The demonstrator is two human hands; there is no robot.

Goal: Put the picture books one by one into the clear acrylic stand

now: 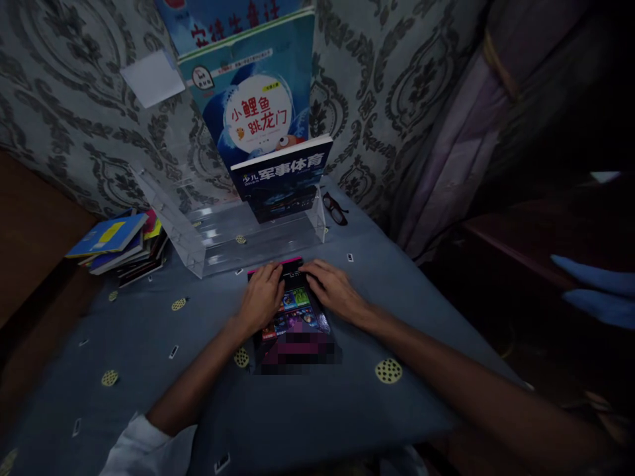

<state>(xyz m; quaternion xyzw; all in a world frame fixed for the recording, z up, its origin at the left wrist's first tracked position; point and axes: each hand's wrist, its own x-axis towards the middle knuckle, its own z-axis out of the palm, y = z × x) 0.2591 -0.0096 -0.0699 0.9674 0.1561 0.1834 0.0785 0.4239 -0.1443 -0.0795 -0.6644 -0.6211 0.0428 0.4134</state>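
Note:
A dark book with a pink top edge and small coloured pictures lies on the table in front of me. My left hand rests on its upper left side, fingers stretched over the cover. At the upper right, my right hand touches the book with fingers extended and thumb apart. Neither hand is closed round it. The book's lower part is blurred out by pixels. Beyond it stands a clear acrylic rack, holding a dark blue book, a carp picture book and another blue book in tiers.
A stack of books sits at the left of the table. Glasses lie right of the rack. The patterned tablecloth covers the table. Wallpaper and a curtain stand behind; a blue object shows at right.

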